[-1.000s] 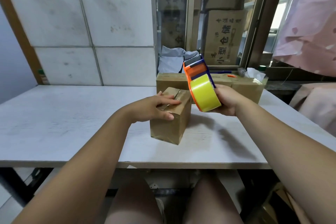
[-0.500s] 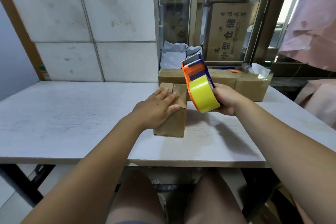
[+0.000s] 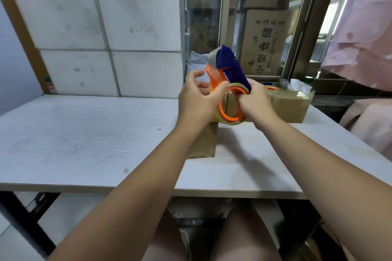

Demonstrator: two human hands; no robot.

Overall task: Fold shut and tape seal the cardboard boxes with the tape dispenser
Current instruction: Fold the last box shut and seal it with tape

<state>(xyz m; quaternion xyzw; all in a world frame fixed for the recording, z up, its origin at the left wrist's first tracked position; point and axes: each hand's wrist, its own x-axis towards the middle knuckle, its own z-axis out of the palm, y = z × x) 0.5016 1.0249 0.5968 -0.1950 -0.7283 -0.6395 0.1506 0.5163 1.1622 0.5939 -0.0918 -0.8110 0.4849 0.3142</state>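
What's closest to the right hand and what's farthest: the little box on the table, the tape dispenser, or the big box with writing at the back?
1. tape dispenser: held in the right hand itself.
2. little box: on the table, just below and left of that hand.
3. big box with writing: far back, beyond the table.
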